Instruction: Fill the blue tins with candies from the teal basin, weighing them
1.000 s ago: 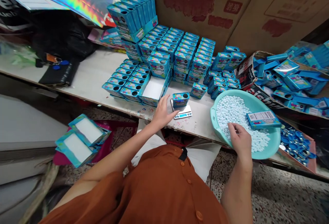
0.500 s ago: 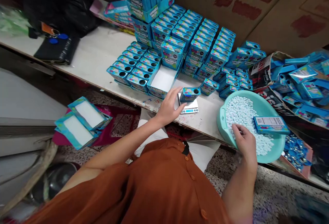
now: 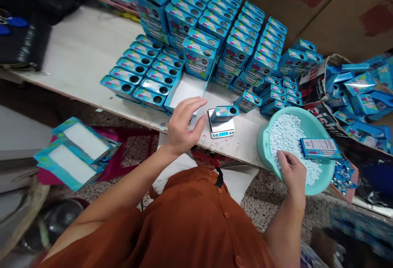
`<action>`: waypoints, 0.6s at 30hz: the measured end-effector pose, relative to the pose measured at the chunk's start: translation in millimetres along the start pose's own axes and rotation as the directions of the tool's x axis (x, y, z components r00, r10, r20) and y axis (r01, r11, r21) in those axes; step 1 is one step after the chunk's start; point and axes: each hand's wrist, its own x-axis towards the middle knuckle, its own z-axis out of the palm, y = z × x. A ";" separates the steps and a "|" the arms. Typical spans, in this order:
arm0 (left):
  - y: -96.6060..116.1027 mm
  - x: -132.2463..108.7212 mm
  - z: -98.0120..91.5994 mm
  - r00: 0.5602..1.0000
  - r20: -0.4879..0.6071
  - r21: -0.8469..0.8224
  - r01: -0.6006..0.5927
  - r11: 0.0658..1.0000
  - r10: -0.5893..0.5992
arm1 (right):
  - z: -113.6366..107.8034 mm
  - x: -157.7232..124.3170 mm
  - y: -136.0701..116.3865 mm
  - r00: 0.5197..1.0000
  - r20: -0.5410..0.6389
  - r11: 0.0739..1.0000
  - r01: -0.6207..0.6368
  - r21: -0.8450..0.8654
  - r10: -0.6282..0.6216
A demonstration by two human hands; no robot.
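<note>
A small blue tin [image 3: 224,113] with a round hole in its top stands on a little silver scale [image 3: 221,128] near the table's front edge. My left hand [image 3: 181,124] hovers just left of the scale, fingers apart and curved, holding nothing. My right hand [image 3: 291,173] rests inside a teal basin [image 3: 263,145] full of small white candies [image 3: 287,135], fingers curled down into them; what they grip is hidden. A flat blue box [image 3: 320,148] lies on the candies.
Several rows and stacks of blue tins [image 3: 227,42] fill the table behind the scale, some in an open display tray [image 3: 184,91]. Loose blue lids and boxes [image 3: 362,91] pile at the right. Flat trays [image 3: 76,149] lie on the floor at left. Cardboard cartons [image 3: 322,10] stand behind.
My left hand has drawn back from the tin on the scale and opened. The view has tipped down and left. My right hand stays in the candies.
</note>
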 end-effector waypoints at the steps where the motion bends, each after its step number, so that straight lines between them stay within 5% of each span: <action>1: -0.9 1.7 0.4 1.000 0.000 0.005 -0.003 1.000 0.003 | 0.5 0.1 -0.6 1.000 0.002 1.000 0.001 0.006 -0.001; 11: 0.2 20.7 21.9 0.997 0.007 -0.014 -0.082 0.997 0.082 | 5.5 10.5 -7.3 0.969 0.177 0.985 0.168 0.033 -0.171; 18: 10.0 1.7 22.3 0.995 0.034 -0.054 -0.088 0.995 0.090 | 15.7 21.6 -9.8 0.954 0.227 0.980 0.197 0.015 -0.195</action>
